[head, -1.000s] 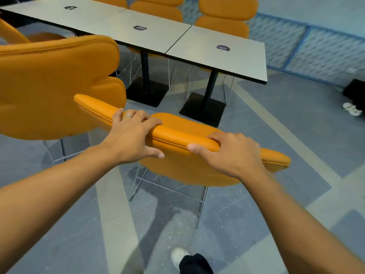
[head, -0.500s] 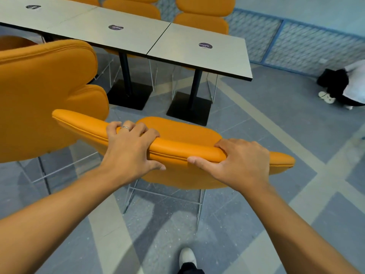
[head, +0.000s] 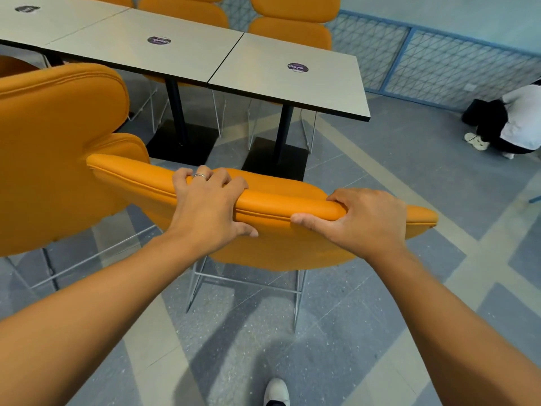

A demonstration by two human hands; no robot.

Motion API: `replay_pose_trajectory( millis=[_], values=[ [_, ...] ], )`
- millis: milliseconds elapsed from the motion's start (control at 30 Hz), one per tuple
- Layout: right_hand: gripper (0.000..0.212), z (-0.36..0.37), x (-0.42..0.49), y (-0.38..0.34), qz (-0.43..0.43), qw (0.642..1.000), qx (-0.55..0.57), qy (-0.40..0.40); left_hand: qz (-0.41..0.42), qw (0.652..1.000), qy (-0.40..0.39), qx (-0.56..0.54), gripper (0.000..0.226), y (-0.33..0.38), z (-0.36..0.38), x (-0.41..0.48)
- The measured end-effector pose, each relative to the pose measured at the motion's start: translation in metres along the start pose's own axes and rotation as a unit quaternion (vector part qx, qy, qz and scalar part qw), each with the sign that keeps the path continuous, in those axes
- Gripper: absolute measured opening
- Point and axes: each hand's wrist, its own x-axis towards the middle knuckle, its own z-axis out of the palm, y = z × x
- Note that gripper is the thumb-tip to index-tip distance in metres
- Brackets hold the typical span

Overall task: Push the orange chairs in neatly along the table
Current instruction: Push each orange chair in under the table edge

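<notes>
Orange chair short of surface, opposite its end section, not yet tucked under. Left hand and right hand each grip backrest top rim, fingers curled over front, thumbs behind; paired hold judged to keep push straight. Both arms extended forward. Second chair likewise short of surface.

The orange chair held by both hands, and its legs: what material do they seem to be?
Orange chair: padded upholstery, smooth and matte, probably leather or a leather-like vinyl; a stitched seam runs along the edge of the back. Legs: thin metal rod, silvery and shiny, by the look.
</notes>
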Motion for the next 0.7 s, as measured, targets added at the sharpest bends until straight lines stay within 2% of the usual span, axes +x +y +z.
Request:
replay_pose_trajectory(
  millis=[167, 467, 700],
  values=[
    [0.094, 0.011, 0.035, 0.015, 0.003, 1.000, 0.010, 0.007, -0.003, 1.000, 0.001, -0.002, 0.081, -0.001, 0.010, 0.038],
    [0.098, 0.035, 0.104, 0.038, -0.001, 1.000, 0.008, 0.010, -0.003, 1.000, 0.016, 0.009, 0.079, -0.012, 0.032, 0.110],
    [0.096, 0.047, 0.145, 0.051, 0.002, 1.000, 0.000, 0.009, -0.002, 1.000, -0.001, 0.010, 0.080, -0.019, 0.041, 0.154]
  ],
)
